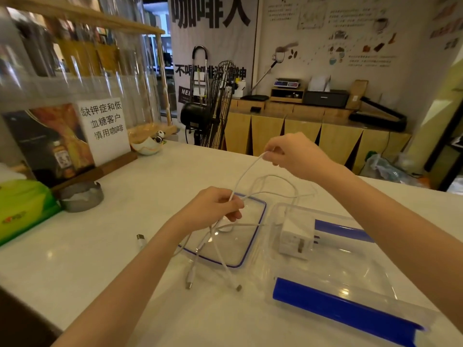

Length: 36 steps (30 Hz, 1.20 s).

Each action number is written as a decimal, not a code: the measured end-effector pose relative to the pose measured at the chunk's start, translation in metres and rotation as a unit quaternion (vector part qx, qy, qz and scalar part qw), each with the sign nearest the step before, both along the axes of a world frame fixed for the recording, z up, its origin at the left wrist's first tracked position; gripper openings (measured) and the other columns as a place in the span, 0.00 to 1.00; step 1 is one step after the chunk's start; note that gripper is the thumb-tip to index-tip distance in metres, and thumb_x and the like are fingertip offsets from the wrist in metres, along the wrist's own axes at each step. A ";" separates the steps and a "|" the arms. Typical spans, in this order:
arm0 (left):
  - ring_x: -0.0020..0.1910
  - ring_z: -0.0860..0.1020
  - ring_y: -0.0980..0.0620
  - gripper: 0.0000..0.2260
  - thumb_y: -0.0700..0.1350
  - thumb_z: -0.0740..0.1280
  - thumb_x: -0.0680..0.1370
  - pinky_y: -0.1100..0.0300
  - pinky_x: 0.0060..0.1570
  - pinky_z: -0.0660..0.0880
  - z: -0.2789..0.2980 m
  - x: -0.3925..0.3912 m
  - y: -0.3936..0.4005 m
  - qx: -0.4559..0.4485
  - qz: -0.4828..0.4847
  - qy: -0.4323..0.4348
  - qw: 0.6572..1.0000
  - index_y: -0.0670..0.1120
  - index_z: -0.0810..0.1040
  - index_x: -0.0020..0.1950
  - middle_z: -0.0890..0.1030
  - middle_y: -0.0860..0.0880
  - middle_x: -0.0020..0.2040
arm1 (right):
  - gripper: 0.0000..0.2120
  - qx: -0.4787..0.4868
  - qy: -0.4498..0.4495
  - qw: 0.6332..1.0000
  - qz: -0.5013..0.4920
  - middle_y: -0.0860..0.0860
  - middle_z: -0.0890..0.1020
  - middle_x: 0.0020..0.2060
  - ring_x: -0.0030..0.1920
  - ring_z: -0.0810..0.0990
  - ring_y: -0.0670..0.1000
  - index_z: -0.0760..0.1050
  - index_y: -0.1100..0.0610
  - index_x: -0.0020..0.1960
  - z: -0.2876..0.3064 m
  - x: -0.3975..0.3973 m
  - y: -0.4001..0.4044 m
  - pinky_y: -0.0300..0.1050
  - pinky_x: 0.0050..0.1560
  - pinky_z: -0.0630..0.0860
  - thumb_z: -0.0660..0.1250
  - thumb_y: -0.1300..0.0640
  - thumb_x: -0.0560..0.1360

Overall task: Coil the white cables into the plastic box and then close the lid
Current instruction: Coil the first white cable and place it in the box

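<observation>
My left hand (215,206) grips a bundle of white cables (246,171) above the clear lid (233,241), which lies flat on the white table with a blue seal around its edge. My right hand (293,152) pinches one cable strand higher up and farther back, stretching it between the hands. Loose cable ends with plugs (190,279) hang down onto the table by the lid's near edge. The clear plastic box (333,269) with blue side clips stands to the right, open, holding a white charger block (297,237).
A separate white plug (141,240) lies on the table left of my left forearm. A grey ashtray (81,196), a green tissue pack (23,209) and a sign stand (104,126) sit at the left. A fan (213,106) stands beyond the table's far edge.
</observation>
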<state>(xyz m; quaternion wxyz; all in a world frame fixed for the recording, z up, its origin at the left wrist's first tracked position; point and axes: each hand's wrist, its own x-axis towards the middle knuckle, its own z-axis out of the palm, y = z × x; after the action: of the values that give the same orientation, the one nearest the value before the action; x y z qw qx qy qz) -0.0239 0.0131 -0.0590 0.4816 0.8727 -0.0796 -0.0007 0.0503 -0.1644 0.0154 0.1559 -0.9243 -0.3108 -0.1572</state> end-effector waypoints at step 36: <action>0.33 0.81 0.54 0.09 0.35 0.57 0.77 0.63 0.36 0.79 0.076 -0.015 -0.028 -0.223 -0.207 0.088 0.948 0.39 0.77 0.50 0.84 0.44 0.40 | 0.15 0.001 -0.073 0.987 0.145 0.51 0.77 0.43 0.45 0.71 0.49 0.73 0.50 0.61 0.015 -0.039 -0.005 0.40 0.46 0.68 0.58 0.59 0.77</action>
<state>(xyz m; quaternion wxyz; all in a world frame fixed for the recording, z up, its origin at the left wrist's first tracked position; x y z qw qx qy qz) -0.0388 -0.0149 0.0166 0.6585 0.7036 -0.2141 -0.1600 0.0112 -0.1695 0.0308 0.1545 -0.8552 -0.4523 -0.2004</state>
